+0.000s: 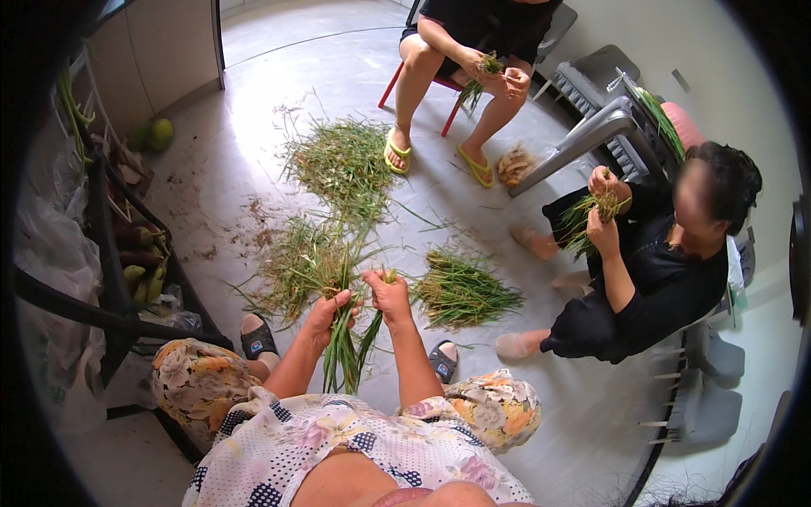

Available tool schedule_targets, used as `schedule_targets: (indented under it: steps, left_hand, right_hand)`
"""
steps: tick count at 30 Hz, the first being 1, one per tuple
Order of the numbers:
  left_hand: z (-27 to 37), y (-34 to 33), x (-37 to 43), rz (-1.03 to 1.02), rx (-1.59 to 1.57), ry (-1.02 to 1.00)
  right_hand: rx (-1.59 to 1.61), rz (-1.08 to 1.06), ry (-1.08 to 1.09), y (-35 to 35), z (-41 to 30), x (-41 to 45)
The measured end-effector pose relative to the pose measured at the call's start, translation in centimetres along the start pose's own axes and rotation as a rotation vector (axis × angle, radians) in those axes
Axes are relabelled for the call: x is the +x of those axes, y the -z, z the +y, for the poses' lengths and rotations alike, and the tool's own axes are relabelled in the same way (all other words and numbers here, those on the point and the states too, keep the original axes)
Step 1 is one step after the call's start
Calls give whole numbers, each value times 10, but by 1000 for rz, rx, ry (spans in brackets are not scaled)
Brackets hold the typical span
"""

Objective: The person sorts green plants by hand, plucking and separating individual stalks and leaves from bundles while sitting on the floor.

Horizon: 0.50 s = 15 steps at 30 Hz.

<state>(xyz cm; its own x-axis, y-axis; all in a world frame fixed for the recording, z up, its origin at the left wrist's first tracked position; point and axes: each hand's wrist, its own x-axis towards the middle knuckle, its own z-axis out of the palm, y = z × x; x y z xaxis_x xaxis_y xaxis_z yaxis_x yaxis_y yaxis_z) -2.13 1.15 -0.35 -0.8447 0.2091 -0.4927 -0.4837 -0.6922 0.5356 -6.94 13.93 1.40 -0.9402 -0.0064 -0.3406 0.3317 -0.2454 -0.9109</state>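
My left hand (326,321) grips a bunch of long green leaves (341,361), which look like garlic chives. Their pale, tangled root ends stick up above the fist and the green tips hang down between my knees. Close beside it, my right hand (388,296) pinches a smaller cluster of chives (369,339) by the pale end, thumb and fingers closed. Beyond my hands lies a loose heap of yellowed leaves and trimmings (288,260) on the floor. A neater pile of green chives (469,288) lies to the right of my right hand, stems roughly aligned.
A larger heap of scraps (342,168) lies farther off, by a seated person's yellow flip-flops (398,152). Another person (640,272) sits at right; both hold greens. A black rack (120,266) with eggplants (136,237) and plastic bags stands at left, near green melons (152,134).
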Motion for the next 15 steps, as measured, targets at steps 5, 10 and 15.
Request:
schedule_targets:
  steps: [5,10,15]
  left_hand:
    - [2,2,-6,18,65,-22]
    - [5,2,-26,120,132,-76]
    - [2,10,-39,190,88,-100]
  right_hand:
    - [-69,-121,152,-8,18,4]
    - [-71,-60,132,-7,21,8]
    - [-304,-78,145,10,6,13]
